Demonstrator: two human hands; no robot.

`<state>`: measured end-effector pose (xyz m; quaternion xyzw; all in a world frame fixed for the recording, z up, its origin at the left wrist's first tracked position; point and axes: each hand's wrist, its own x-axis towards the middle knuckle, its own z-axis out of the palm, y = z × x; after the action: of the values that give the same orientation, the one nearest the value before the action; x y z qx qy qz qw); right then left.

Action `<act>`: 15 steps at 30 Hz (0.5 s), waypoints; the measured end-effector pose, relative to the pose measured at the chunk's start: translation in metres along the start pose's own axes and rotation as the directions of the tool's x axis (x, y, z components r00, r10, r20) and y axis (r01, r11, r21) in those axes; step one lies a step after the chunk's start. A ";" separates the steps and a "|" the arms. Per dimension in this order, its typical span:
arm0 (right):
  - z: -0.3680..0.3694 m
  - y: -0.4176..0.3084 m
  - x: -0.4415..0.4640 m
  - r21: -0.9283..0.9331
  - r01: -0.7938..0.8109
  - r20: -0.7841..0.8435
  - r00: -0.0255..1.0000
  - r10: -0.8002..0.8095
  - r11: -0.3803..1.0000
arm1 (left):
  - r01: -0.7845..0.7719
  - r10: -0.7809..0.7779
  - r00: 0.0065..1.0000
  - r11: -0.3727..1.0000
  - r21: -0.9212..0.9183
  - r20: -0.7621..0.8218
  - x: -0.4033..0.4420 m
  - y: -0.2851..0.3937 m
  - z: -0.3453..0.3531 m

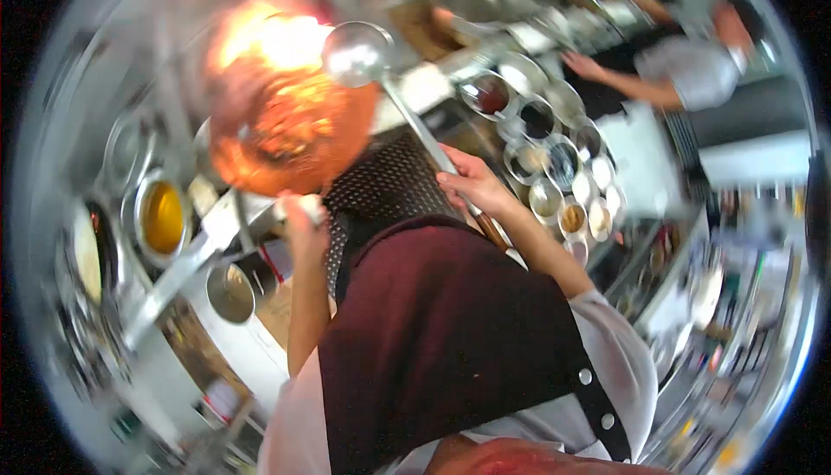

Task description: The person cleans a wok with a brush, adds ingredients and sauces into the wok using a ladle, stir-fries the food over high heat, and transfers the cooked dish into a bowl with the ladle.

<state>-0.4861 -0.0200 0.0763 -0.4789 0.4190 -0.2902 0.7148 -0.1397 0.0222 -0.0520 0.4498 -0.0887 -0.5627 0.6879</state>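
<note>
A wok [346, 142] glows orange, with bright flames [273, 42] rising over its far side and food [299, 120] inside it, blurred. At its near edge my left hand [303, 211] is closed around a pale cloth [301, 205]; the grip under it is hidden. My right hand [472, 182] is wrapped round the long handle of a metal ladle [355, 54]. The ladle's round bowl is raised over the right side of the wok, beside the flames. Below the wok lies a dark perforated surface [398, 176].
Many small bowls of sauces and seasonings [537, 118] stand at the right. Beyond them a person [684, 68] stretches out both arms. A container of yellow liquid [163, 215] is at the left, with a metal pot [230, 292] below it.
</note>
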 end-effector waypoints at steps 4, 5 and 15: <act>-0.058 0.037 -0.123 0.131 0.047 -0.195 0.980 -0.021 0.990 | 0.041 -0.035 0.998 0.992 0.118 -0.052 -0.043 -0.019 -0.002; -0.068 0.047 -0.151 0.149 0.025 -0.246 0.969 0.013 0.989 | 0.096 -0.089 0.994 0.987 0.126 -0.061 -0.059 -0.030 0.001; -0.091 0.051 -0.224 0.454 -0.018 -0.157 0.983 0.100 0.891 | 0.287 -0.476 0.789 0.845 0.451 0.389 -0.155 -0.137 0.182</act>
<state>-0.6727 0.1416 0.0842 -0.2598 0.4162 -0.3987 0.7748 -0.4032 0.0652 0.0142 0.4226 -0.2684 -0.7597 0.4151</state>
